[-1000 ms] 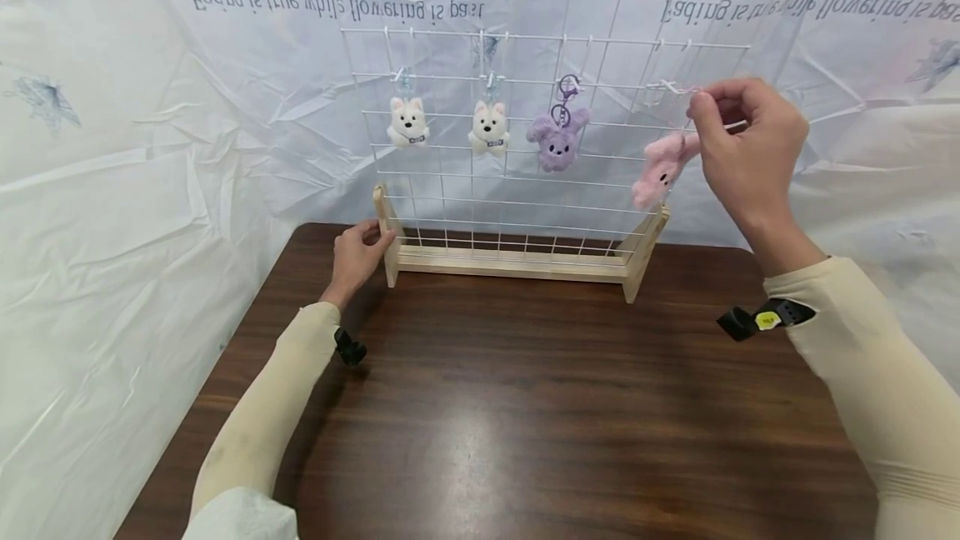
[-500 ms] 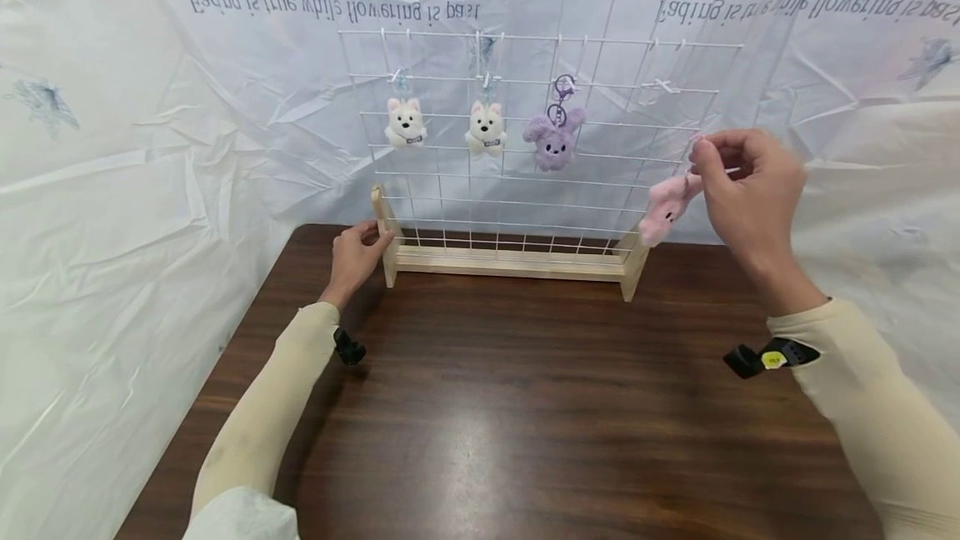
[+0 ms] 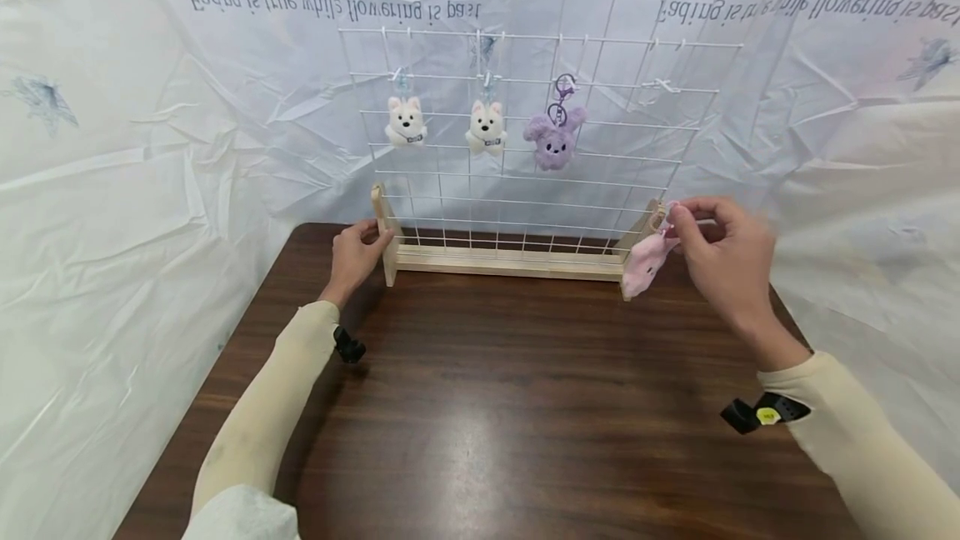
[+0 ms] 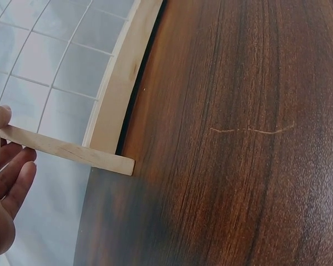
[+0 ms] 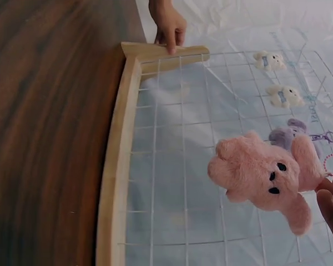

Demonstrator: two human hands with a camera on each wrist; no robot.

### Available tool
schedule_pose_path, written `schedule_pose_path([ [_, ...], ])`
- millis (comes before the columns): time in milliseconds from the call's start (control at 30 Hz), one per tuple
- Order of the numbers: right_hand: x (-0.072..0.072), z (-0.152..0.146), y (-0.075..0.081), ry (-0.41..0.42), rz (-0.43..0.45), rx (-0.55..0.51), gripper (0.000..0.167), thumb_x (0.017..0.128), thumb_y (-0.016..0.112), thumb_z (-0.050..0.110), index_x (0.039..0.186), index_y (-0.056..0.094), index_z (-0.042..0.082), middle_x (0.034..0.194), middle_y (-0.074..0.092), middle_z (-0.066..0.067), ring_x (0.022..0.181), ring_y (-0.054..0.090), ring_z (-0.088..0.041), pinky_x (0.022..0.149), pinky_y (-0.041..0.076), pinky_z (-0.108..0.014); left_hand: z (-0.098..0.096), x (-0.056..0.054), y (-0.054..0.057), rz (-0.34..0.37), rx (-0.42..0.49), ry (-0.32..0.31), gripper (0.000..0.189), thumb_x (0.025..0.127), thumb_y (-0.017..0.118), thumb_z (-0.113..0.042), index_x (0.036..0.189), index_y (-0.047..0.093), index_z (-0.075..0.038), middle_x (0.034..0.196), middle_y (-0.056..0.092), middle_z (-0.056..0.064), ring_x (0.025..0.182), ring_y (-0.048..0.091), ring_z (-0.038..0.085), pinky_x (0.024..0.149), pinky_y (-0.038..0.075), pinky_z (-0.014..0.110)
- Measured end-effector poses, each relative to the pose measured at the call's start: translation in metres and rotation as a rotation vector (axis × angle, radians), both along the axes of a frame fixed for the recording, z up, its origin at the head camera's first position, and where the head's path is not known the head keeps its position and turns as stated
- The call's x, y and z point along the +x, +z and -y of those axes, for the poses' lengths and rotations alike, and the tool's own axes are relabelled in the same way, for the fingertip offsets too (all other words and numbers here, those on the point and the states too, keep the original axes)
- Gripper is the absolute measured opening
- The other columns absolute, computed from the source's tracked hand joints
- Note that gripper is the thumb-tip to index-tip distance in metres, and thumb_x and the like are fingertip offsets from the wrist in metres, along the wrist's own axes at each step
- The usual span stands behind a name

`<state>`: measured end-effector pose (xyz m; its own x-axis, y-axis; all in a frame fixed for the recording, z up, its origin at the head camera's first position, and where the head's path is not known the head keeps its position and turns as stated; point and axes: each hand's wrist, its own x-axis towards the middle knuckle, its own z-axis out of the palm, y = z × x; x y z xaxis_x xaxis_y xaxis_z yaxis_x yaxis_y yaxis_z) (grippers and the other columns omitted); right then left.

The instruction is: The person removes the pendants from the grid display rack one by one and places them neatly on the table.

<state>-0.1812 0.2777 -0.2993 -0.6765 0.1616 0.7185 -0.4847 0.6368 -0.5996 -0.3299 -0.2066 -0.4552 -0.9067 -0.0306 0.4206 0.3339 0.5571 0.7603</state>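
Note:
Between its thumb and fingertips my right hand [image 3: 723, 261] pinches the chain of a pink plush bunny keychain [image 3: 643, 265], which dangles in front of the rack's right wooden foot. The right wrist view shows the pink bunny [image 5: 261, 174] face-on, long ears toward the hand. My left hand [image 3: 357, 258] grips the left wooden upright [image 3: 385, 232] of the white wire grid rack [image 3: 480, 190]; in the left wrist view its thumb and fingers [image 4: 22, 185] lie on either side of that wood. Two white puppy keychains [image 3: 406, 122] and a purple plush keychain [image 3: 553, 142] hang from the grid's hooks.
A white hook [image 3: 662, 86] at the grid's upper right bears nothing. The rack stands at the back of a dark wooden table [image 3: 480, 407]. A pale printed sheet [image 3: 112, 148] drapes behind and beside it.
My right hand has come down from the upper right hook, taking the pink bunny keychain off the grid and lowering it to the rack's foot. My left hand stays on the upright.

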Motion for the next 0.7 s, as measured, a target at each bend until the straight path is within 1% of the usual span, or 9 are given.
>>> schedule_pose_path([
  [100, 0.008, 0.001, -0.014, -0.004, 0.016, 0.019, 0.014, 0.095, 0.074, 0.015, 0.100, 0.077, 0.001, 0.080, 0.068, 0.020, 0.066, 0.067, 0.008, 0.060, 0.051, -0.007, 0.000, 0.000, -0.001, 0.001, 0.005, -0.001, 0.043, 0.098, 0.072, -0.026, 0.131, 0.067, 0.002, 0.121, 0.071, 0.023, 0.111, 0.071, 0.034, 0.088, 0.059, 0.052],
  [200, 0.013, 0.001, -0.028, -0.021, 0.034, 0.037, 0.015, 0.095, 0.074, 0.017, 0.100, 0.076, 0.002, 0.081, 0.068, 0.021, 0.069, 0.065, 0.009, 0.060, 0.049, -0.006, 0.000, 0.000, -0.001, -0.002, 0.006, 0.004, 0.042, 0.099, 0.071, -0.025, 0.130, 0.067, 0.002, 0.121, 0.071, 0.023, 0.111, 0.071, 0.034, 0.089, 0.058, 0.052],
  [267, 0.017, 0.001, -0.037, -0.036, 0.048, 0.054, 0.016, 0.096, 0.074, 0.017, 0.101, 0.075, 0.002, 0.083, 0.070, 0.015, 0.070, 0.064, 0.011, 0.061, 0.047, -0.005, 0.000, -0.001, -0.001, -0.003, 0.010, 0.004, 0.042, 0.099, 0.071, -0.025, 0.130, 0.068, 0.002, 0.121, 0.071, 0.022, 0.111, 0.071, 0.034, 0.089, 0.058, 0.052],
  [333, 0.020, 0.000, -0.044, -0.042, 0.064, 0.069, 0.017, 0.096, 0.073, 0.018, 0.101, 0.075, 0.001, 0.084, 0.073, 0.006, 0.070, 0.062, 0.012, 0.060, 0.046, -0.005, 0.000, -0.001, -0.001, 0.003, 0.011, 0.005, 0.042, 0.099, 0.071, -0.026, 0.131, 0.068, 0.001, 0.122, 0.071, 0.022, 0.111, 0.071, 0.034, 0.090, 0.058, 0.052],
  [400, 0.023, 0.000, -0.050, -0.041, 0.074, 0.078, 0.016, 0.096, 0.074, 0.016, 0.100, 0.075, 0.001, 0.087, 0.074, -0.007, 0.071, 0.062, 0.013, 0.060, 0.046, -0.005, 0.000, -0.002, -0.001, 0.009, 0.008, 0.005, 0.043, 0.099, 0.071, -0.027, 0.131, 0.067, 0.001, 0.122, 0.071, 0.022, 0.112, 0.071, 0.033, 0.090, 0.058, 0.052],
  [433, 0.025, -0.001, -0.053, -0.040, 0.078, 0.082, 0.015, 0.096, 0.074, 0.015, 0.100, 0.075, 0.001, 0.088, 0.074, -0.009, 0.071, 0.062, 0.013, 0.061, 0.046, -0.005, 0.000, -0.001, -0.001, 0.011, 0.009, 0.006, 0.043, 0.099, 0.071, -0.028, 0.131, 0.067, 0.000, 0.122, 0.071, 0.022, 0.112, 0.071, 0.033, 0.090, 0.058, 0.052],
  [500, 0.028, -0.002, -0.059, -0.037, 0.089, 0.093, 0.014, 0.096, 0.074, 0.015, 0.099, 0.074, 0.002, 0.089, 0.074, -0.005, 0.073, 0.062, 0.014, 0.061, 0.045, -0.004, 0.000, -0.001, -0.001, 0.014, 0.003, 0.010, 0.044, 0.099, 0.070, -0.029, 0.131, 0.067, 0.001, 0.123, 0.071, 0.022, 0.112, 0.070, 0.033, 0.090, 0.058, 0.052],
  [633, 0.036, -0.005, -0.071, -0.033, 0.117, 0.096, 0.012, 0.095, 0.074, 0.015, 0.099, 0.074, 0.004, 0.086, 0.071, 0.010, 0.073, 0.063, 0.012, 0.060, 0.046, -0.005, -0.001, 0.000, 0.001, 0.014, 0.004, 0.010, 0.044, 0.099, 0.071, -0.029, 0.131, 0.067, 0.000, 0.123, 0.071, 0.022, 0.112, 0.070, 0.033, 0.090, 0.058, 0.052],
  [700, 0.041, -0.006, -0.077, -0.034, 0.136, 0.093, 0.011, 0.095, 0.074, 0.016, 0.099, 0.074, 0.005, 0.084, 0.071, 0.011, 0.072, 0.063, 0.012, 0.059, 0.046, -0.006, -0.001, 0.000, 0.001, 0.015, 0.007, 0.008, 0.043, 0.099, 0.071, -0.028, 0.131, 0.067, 0.000, 0.123, 0.071, 0.022, 0.112, 0.071, 0.033, 0.090, 0.058, 0.052],
])
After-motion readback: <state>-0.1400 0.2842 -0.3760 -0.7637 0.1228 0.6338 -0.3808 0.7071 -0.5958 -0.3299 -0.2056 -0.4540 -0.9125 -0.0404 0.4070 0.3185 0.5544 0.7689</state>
